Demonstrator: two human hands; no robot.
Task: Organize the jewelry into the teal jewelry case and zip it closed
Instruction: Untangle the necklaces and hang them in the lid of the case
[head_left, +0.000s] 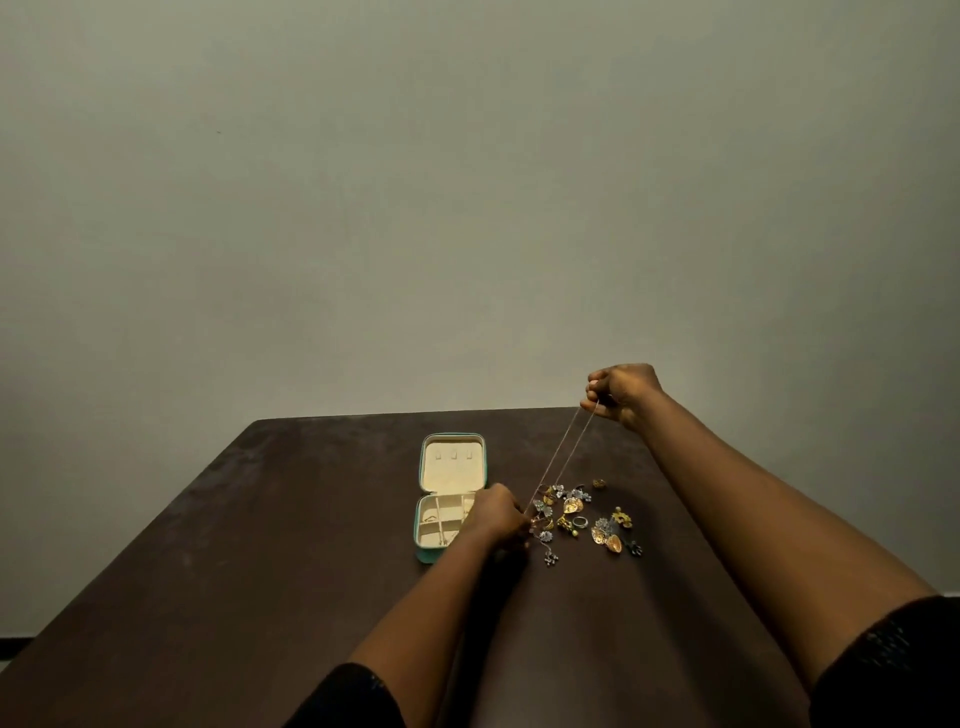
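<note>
The teal jewelry case (423, 551) lies open on the dark table, its cream lid flat at the far side and its compartments nearer me. A thin chain necklace (558, 460) is stretched taut between my hands. My right hand (621, 392) pinches its upper end, raised above the table's far edge. My left hand (496, 514) pinches the lower end just right of the case, partly covering the compartments. A loose pile of gold and silver jewelry (584, 519) lies right of the case.
The dark brown table (260, 545) ends at a plain grey wall behind it. Its left half holds nothing but bare wood. Dark sleeves cover both my upper arms at the bottom of the view.
</note>
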